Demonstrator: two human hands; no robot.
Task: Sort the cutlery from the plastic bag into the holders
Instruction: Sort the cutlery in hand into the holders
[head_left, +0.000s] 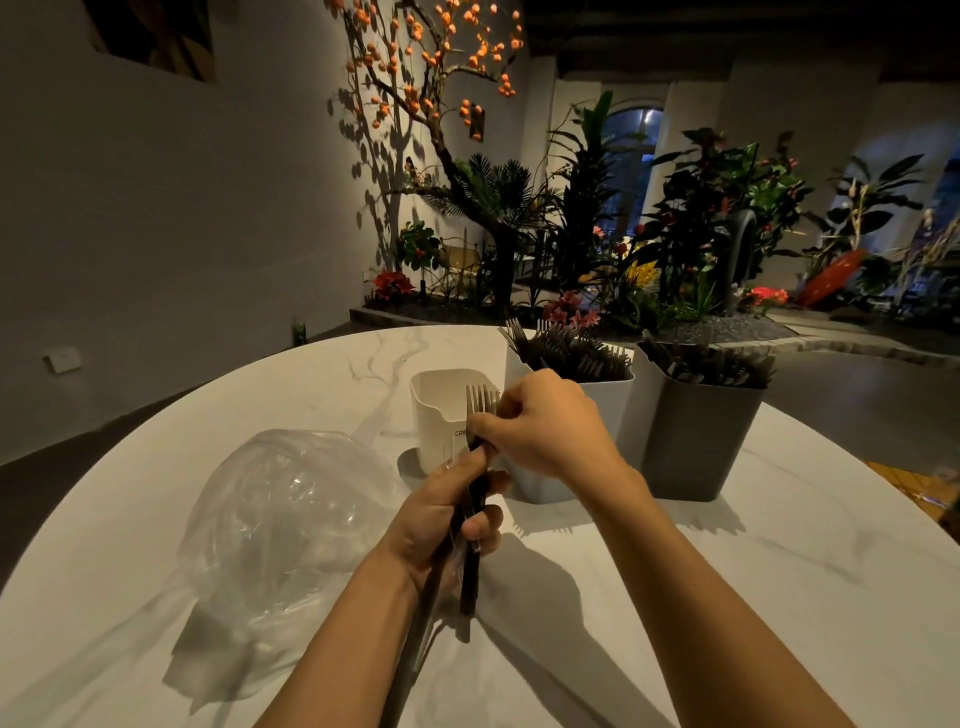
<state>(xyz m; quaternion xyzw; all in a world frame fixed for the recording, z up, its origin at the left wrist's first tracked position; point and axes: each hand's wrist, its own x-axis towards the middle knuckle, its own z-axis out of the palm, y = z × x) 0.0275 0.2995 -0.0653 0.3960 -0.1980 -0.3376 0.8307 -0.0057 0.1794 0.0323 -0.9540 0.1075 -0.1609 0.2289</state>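
The forks (475, 467) stand upright, prongs up, bundled in the left hand (447, 512) while the right hand (540, 421) pinches their necks, nearer the fork-filled white holder (605, 402).

This looks like a restaurant or cafe dining room. A round marble table (753, 597) holds tall holders (696, 441) packed full of forks, far more than a home needs. Behind it sits a big indoor garden (649, 249) with many plants and flowers, and a tree (426, 88) with orange fruit stands by the wall.
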